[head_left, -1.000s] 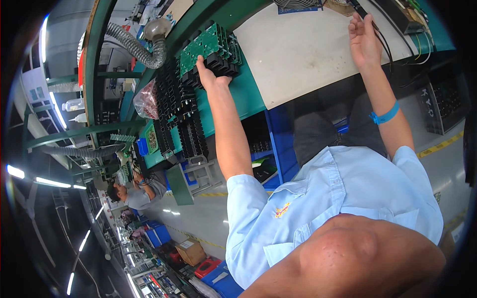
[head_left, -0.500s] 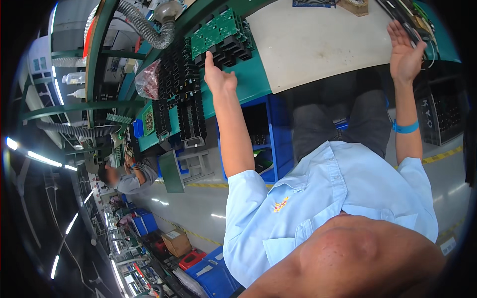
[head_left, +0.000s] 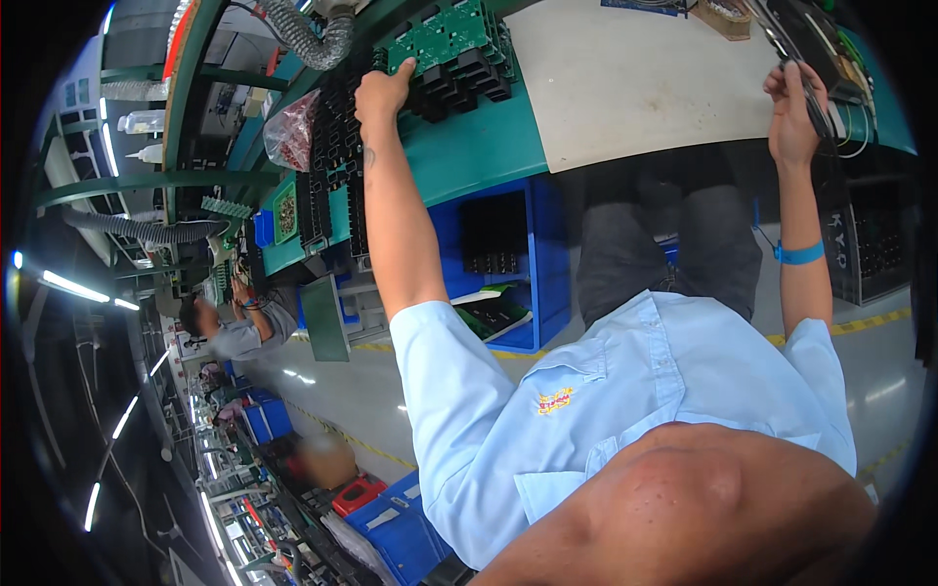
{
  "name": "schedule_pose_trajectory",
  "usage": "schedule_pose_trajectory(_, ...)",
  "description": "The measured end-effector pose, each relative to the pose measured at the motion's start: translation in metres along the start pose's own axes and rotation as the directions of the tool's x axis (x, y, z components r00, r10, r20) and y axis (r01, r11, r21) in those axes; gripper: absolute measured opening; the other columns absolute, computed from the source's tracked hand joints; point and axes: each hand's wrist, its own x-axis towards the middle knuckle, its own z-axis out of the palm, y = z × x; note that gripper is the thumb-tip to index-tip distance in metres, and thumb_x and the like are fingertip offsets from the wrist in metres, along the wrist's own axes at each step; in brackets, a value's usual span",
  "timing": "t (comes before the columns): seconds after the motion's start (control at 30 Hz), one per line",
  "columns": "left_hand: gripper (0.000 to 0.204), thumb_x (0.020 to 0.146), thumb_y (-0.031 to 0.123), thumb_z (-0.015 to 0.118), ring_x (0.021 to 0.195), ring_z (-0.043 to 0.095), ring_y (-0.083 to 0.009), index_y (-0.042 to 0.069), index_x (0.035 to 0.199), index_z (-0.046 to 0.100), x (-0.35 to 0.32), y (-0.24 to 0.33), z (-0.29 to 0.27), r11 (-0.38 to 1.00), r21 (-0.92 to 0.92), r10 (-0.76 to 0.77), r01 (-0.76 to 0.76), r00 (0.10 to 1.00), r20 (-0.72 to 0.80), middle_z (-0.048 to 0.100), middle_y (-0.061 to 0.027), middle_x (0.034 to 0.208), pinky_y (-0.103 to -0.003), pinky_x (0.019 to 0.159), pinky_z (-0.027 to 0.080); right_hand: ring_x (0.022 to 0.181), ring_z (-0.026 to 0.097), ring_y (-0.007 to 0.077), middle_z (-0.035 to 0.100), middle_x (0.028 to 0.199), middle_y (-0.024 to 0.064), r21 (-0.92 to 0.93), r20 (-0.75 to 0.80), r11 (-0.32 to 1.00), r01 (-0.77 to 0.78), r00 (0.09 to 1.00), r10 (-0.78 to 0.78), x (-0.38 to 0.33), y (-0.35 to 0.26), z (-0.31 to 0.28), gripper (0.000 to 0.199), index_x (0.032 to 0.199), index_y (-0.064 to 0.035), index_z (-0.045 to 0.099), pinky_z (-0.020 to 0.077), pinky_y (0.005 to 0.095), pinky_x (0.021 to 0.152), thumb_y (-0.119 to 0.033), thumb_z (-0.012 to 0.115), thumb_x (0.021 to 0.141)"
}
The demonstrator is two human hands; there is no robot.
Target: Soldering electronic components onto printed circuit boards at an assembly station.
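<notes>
My left hand reaches over rows of black parts, just left of a stack of green circuit boards. Its fingers curl downward and its thumb points to the boards' edge; what the fingers hold, if anything, is hidden. Large black blocks line the near side of the boards. At the right end of the bench my right hand is closed on a long, slim dark tool, held upright beside the wrist's blue band. The tool's exact kind does not show.
A pale mat covers part of the green bench. Beside the black parts are a bag of reddish pieces and a green tray. A blue shelf bin stands below. Another person works at the far left.
My left hand has moved left from the boards' near edge onto the black parts, its fingers now curled. The right hand has gone from spread fingers to closed on the dark tool.
</notes>
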Motion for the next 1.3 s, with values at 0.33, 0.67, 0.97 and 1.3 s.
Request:
schedule_pose_trajectory(0.33,0.082,0.078,0.075,0.066,0.093,0.071,-0.0410,-0.002,0.104,0.076,-0.005,-0.002,0.000,0.984,0.160,-0.053,0.082,0.983,-0.175,0.075,-0.0199,0.101,-0.048,0.085,0.056,0.082,0.064,0.0187,0.069,0.096,0.0143,-0.220,-0.008,0.968,-0.117,0.993,0.118,-0.017,0.001,0.043,0.034,0.134,0.0035,0.057,0.0527,0.0284,0.082,-0.009,0.060,0.103)
schedule_pose_trajectory(0.67,0.035,0.081,0.003,0.078,0.074,0.063,-0.0199,-0.004,0.114,0.066,-0.009,0.022,-0.011,0.701,-0.713,-0.089,0.027,0.995,-0.049,0.069,-0.0123,0.089,-0.029,0.069,0.053,0.111,0.069,0.0239,0.071,0.121,0.0175,-0.143,0.304,0.984,-0.105,0.942,0.145,0.023,0.039,-0.019,0.033,0.132,0.0065,0.060,0.0529,0.0334,0.101,-0.013,0.051,0.108)
schedule_pose_trajectory(0.97,0.035,0.083,-0.004,0.072,0.077,0.065,-0.0195,-0.003,0.117,0.061,-0.047,0.095,-0.034,0.702,-0.710,-0.239,-0.058,0.920,-0.312,0.069,-0.0127,0.098,-0.029,0.070,0.054,0.123,0.060,0.0286,0.064,0.130,0.0185,-0.589,0.346,0.798,0.126,0.932,0.108,0.027,0.052,-0.050,0.037,0.136,0.0076,0.055,0.0452,0.0399,0.110,-0.015,0.050,0.107)
schedule_pose_trajectory(1.3,0.028,0.076,0.001,0.071,0.082,0.064,-0.0264,-0.001,0.103,0.064,-0.101,0.145,0.011,-0.037,-0.643,0.925,-0.765,0.218,-0.312,0.071,-0.0105,0.099,-0.036,0.081,0.052,0.145,0.042,0.0278,0.042,0.159,0.0155,-0.333,0.508,0.927,-0.173,0.795,0.331,0.024,0.015,-0.003,0.054,0.155,-0.0011,0.041,0.0309,0.0414,0.123,-0.029,0.040,0.109)
